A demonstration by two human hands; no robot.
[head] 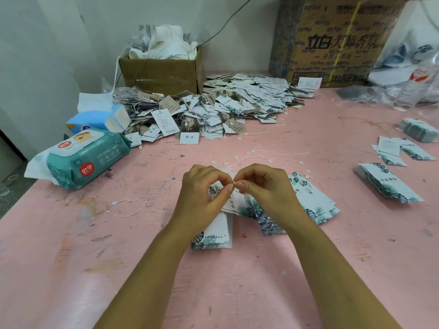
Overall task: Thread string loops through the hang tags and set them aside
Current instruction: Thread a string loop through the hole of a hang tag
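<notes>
Left hand (202, 195) and right hand (266, 188) pinch one string (233, 181) over hang tags (316, 201); grips curled tight.

Leaf-printed white hang tags (316, 205) fanned flat, white string loops (249, 160) tangled just behind

Bare worktop (71, 245) lies open front left. Behind, wipes (80, 157) and a tag heap (225, 108) block the way. Tag stacks (389, 184) crowd the right.

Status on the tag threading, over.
Left hand and right hand pinching one string loop at the fingertips. Loose hang tags fanned out beneath. Spare strings just behind, nothing in the way.
</notes>
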